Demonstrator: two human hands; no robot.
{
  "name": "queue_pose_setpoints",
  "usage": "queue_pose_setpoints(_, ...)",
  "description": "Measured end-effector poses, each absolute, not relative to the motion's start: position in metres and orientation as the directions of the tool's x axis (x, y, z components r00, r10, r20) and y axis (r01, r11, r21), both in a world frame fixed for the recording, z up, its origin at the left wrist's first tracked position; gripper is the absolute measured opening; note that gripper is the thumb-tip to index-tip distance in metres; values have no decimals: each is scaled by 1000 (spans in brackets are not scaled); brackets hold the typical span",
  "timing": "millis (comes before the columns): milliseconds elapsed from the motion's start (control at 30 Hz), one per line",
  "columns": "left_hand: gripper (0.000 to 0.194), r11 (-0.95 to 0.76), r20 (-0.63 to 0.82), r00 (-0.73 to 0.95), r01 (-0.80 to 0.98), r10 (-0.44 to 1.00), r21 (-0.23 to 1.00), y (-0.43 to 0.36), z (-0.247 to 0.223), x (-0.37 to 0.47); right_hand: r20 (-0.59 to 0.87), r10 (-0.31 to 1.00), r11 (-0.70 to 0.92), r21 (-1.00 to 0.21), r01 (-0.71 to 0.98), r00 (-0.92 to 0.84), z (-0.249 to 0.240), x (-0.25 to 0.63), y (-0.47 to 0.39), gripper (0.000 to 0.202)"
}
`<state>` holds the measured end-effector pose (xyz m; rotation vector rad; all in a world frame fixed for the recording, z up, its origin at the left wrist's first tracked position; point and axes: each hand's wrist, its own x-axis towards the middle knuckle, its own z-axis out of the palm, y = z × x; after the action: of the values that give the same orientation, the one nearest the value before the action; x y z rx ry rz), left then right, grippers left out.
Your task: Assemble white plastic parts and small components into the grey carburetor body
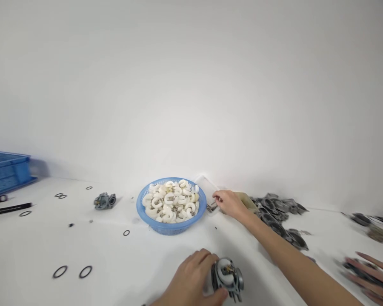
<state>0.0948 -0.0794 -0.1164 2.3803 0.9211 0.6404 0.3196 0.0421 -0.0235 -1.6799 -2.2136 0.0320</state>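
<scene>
My left hand (194,278) is wrapped round a metal carburetor (226,276) at the bottom centre; a white curved float shows in its open side. My right hand (230,203) reaches over a clear shallow tray (206,186) near the wall, its fingers curled together above some small metal pins (211,207). Whatever may be between those fingertips is too small to tell. Just left of the tray stands a round blue basket (170,229) full of white curved floats (169,199).
A second carburetor (104,201) and several black rings (85,272) lie to the left, near a blue crate (9,172). Grey metal bowls (277,212) are piled right of my right hand. Another person's hand (370,274) is at the far right.
</scene>
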Motion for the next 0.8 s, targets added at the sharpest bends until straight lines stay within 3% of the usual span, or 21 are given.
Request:
queue_pose_setpoints(233, 48, -588, 195, 650, 465, 734, 662, -87, -102, 89, 286, 956, 249, -668, 702, -66, -9, 361, -23, 22)
queue_pose_setpoints(467, 48, -617, 299, 584, 474, 754, 628, -86, -111, 89, 183, 973, 216, -937, 275, -139, -54, 356, -91, 37)
queue_pose_setpoints(600, 40, -609, 323, 555, 469, 767, 640, -87, -98, 98, 118, 981, 120, -993, 4, -155, -80, 345, -104, 38)
queue_pose_setpoints(800, 28, -573, 293, 576, 393, 763, 719, -84, -81, 106, 97, 990, 94, -995, -32, -106, -89, 331, -107, 29)
